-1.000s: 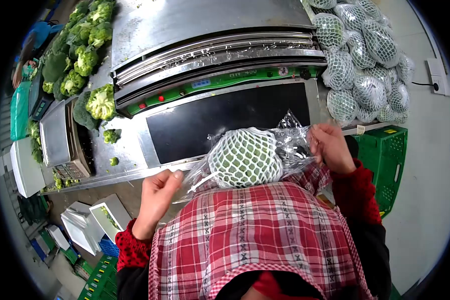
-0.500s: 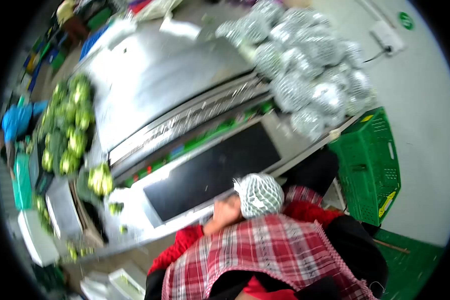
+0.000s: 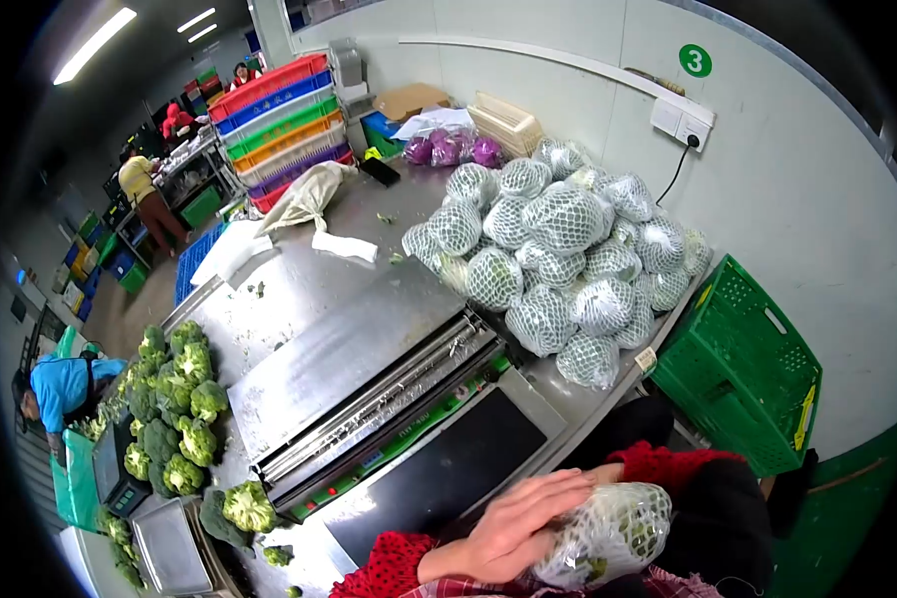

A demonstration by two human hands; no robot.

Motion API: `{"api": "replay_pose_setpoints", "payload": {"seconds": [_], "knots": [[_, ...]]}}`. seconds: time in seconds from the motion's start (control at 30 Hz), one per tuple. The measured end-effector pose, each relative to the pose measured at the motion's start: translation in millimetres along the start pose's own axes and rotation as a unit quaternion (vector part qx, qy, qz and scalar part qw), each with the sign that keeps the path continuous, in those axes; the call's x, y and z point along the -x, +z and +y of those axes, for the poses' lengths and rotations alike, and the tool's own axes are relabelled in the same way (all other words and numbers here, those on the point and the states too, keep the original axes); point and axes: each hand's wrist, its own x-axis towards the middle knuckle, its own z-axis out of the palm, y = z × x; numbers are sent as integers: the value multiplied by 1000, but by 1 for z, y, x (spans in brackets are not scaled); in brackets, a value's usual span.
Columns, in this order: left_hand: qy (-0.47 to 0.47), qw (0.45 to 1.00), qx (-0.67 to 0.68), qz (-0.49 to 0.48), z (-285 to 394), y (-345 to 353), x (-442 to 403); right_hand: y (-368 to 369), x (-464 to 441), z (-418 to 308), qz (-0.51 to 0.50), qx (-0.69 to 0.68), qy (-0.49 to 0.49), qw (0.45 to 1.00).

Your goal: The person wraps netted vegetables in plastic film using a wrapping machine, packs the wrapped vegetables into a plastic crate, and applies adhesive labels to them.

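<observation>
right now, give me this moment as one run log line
left hand: holding netted vegetable head | right hand: mostly hidden, beside it | netted pile: right of wrapping machine | loose broccoli: left of machine

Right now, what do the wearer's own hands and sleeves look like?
No gloves visible on the left hand or the little that shows of the right hand. Left cuff: red, black dots. Right cuff: red, dark-dotted, with black sleeve beyond.

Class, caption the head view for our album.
A bare left hand touches a round vegetable in white mesh, near piled, round white-netted bundles.
</observation>
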Motion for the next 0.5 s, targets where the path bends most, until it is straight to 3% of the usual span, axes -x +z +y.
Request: {"api": "replay_pose_setpoints", "payload": {"seconds": [0.03, 0.13, 0.17, 0.27, 0.33, 0.4, 0.47, 0.5], "knots": [[-24, 999, -3, -42, 0, 4, 4, -3, 13, 13, 32, -41, 38, 998], [-66, 996, 52, -26, 3, 0, 18, -13, 45, 42, 160, -99, 93, 978], [-132, 988, 78, -22, -1, -1, 36, -18, 54, 47, 215, -101, 94, 967], [-320, 931, 157, 85, -24, -6, 67, -43, 32, 34, 318, -122, 70, 938], [-343, 908, 151, 188, -46, -8, 58, -62, 2, 15, 367, -116, 27, 923], [-221, 949, 88, 205, -52, -20, 41, -75, -30, -1, 407, -115, -20, 906], [-208, 948, 119, 210, -51, -38, 29, -92, -59, -19, 439, -103, -86, 888], [-154, 960, 96, 212, -56, -43, 24, -108, -77, -29, 431, -70, -127, 891]]}}
